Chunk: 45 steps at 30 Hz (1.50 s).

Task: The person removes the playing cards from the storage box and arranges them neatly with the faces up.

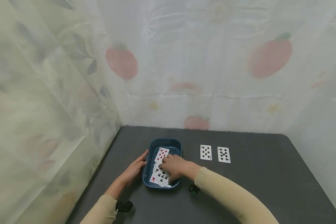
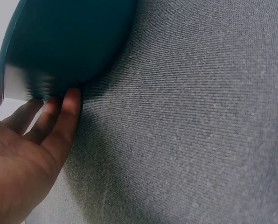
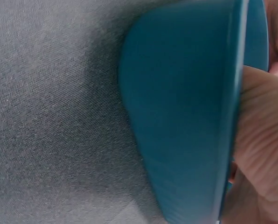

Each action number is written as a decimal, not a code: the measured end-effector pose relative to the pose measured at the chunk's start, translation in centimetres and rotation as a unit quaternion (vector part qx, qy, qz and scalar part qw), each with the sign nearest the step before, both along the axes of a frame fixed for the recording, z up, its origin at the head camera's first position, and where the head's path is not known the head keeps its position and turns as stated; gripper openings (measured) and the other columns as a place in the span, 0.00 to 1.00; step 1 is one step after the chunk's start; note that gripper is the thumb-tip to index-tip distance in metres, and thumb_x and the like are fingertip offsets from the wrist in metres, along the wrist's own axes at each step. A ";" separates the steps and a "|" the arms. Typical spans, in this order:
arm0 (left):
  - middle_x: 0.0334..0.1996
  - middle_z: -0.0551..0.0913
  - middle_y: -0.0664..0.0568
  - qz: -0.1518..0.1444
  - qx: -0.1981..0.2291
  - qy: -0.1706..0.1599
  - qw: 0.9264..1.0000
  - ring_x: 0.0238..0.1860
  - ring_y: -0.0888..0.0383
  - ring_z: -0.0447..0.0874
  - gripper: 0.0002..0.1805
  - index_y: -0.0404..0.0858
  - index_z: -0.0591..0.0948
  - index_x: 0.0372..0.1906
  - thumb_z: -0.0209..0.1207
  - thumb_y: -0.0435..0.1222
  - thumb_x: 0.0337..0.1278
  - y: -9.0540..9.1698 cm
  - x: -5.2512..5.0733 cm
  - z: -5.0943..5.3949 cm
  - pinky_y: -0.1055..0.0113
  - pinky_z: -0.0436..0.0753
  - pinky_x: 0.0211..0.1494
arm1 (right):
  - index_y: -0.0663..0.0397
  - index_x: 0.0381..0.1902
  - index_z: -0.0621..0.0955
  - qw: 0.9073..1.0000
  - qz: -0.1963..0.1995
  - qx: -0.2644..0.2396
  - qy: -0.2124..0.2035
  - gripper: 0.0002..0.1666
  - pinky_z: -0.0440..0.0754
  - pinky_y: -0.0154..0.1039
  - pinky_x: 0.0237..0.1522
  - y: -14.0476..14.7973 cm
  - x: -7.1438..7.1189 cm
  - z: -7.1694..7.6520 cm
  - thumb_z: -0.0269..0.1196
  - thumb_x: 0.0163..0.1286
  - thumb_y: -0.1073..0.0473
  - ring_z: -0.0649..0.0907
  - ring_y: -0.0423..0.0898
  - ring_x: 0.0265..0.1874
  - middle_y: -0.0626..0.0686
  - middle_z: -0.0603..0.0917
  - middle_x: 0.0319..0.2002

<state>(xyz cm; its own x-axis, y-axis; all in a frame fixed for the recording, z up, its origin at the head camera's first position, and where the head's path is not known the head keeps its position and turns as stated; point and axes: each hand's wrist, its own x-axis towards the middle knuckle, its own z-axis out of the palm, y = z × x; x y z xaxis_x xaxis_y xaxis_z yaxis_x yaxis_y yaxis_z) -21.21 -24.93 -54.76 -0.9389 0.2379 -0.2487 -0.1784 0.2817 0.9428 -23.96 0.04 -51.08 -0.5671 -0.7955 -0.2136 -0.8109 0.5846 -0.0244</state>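
A dark blue tray (image 1: 145, 174) sits on the table with several loose, overlapping playing cards (image 1: 161, 153) inside, diamonds, clubs and a heart among them. My left hand (image 1: 133, 171) rests against the tray's left side, its fingertips touching the outer wall; the left wrist view shows those fingers (image 2: 66, 116) fairly straight. Over the near right rim reaches my right hand (image 1: 173, 168), its bent fingers down on the cards. Whether it pinches one is hidden, as the tray wall (image 3: 181, 112) blocks the fingertips in the right wrist view.
Right of the tray, a spades card (image 1: 206, 152) and a clubs card (image 1: 223, 154) lie face up, side by side and apart. The dark grey table (image 1: 257, 174) meets a fruit-printed curtain (image 1: 229, 109) at the back and another curtain (image 1: 44, 124) on the left.
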 end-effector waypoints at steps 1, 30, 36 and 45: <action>0.83 0.47 0.49 0.000 -0.001 0.001 1.000 0.80 0.40 0.48 0.32 0.60 0.53 0.83 0.43 0.40 0.82 0.0 0.0 0.0 0.33 0.64 0.69 | 0.34 0.70 0.76 1.000 -0.004 -0.003 0.003 0.46 0.73 0.44 0.61 0.0 -0.1 0.0 0.75 0.55 0.32 0.73 0.44 0.58 0.44 0.77 0.61; 0.83 0.47 0.48 0.008 -0.014 -0.001 1.000 0.79 0.38 0.49 0.32 0.61 0.54 0.82 0.43 0.40 0.81 -0.1 0.0 -0.3 0.31 0.66 0.67 | 0.37 0.60 0.77 0.998 -0.059 -0.007 -0.012 0.49 0.74 0.43 0.59 -0.9 -0.5 -1.0 0.80 0.42 0.28 0.72 0.43 0.55 0.43 0.75 0.58; 0.83 0.47 0.47 0.008 -0.015 0.000 1.000 0.79 0.36 0.49 0.32 0.60 0.54 0.82 0.44 0.39 0.81 0.1 -0.1 -0.2 0.30 0.64 0.67 | 0.39 0.59 0.76 0.998 -0.061 -0.024 -0.018 0.49 0.74 0.41 0.58 -0.5 -0.5 -0.8 0.80 0.42 0.29 0.72 0.41 0.54 0.42 0.75 0.55; 0.83 0.47 0.46 0.002 -0.011 -0.001 1.000 0.79 0.36 0.48 0.32 0.59 0.54 0.83 0.43 0.38 0.81 -0.1 -0.4 -0.3 0.30 0.63 0.68 | 0.43 0.73 0.71 0.996 -0.046 -0.071 -0.006 0.58 0.70 0.48 0.67 0.5 -1.3 0.2 0.77 0.48 0.29 0.70 0.46 0.63 0.47 0.74 0.66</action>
<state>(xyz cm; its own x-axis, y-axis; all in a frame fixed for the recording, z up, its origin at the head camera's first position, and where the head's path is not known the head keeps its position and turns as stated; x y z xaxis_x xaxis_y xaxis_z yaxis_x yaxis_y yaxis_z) -21.58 -25.08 -55.04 -0.9391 0.2292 -0.2562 -0.1816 0.3022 0.9358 -25.29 0.52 -50.90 -0.6364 -0.7635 -0.1096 -0.7538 0.6458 -0.1216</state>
